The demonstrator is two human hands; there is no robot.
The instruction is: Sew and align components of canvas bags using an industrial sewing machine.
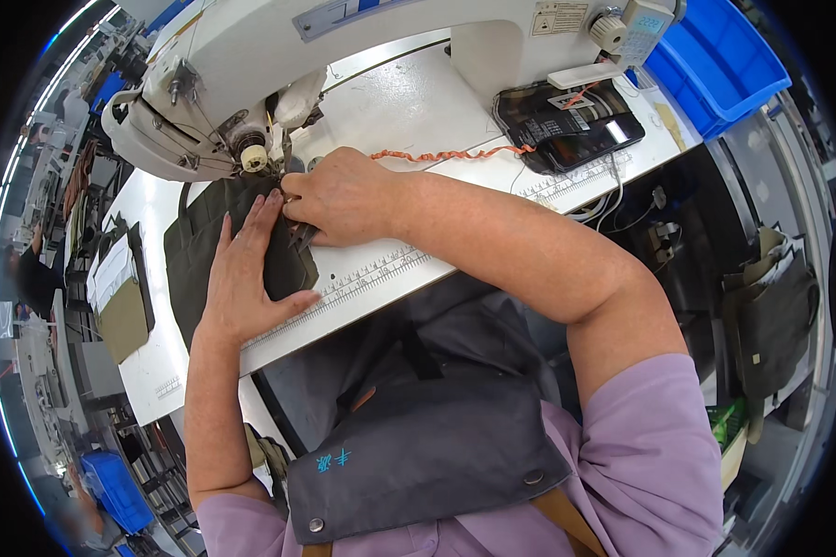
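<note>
A dark olive piece of fabric (pixel 188 269) lies on the white table of a sewing machine (pixel 381 42), its far edge by the presser foot. My left hand (pixel 242 283) rests flat on it, fingers stretched forward and thumb spread to the right. Right beside those fingertips, my right hand (pixel 348 200) is closed round small metal scissors (pixel 299 238). Their blades point up toward the needle area, and the fingers partly cover them. The needle itself is hidden behind the machine head (pixel 191 125).
An orange coiled cord (pixel 437 156) stretches across the table from near my right hand to a dark tray (pixel 566 125) holding a phone. A blue bin (pixel 715 70) stands far right. Fabric pieces (pixel 126 316) lie at left. Ruler markings (pixel 372 275) line the table's front edge.
</note>
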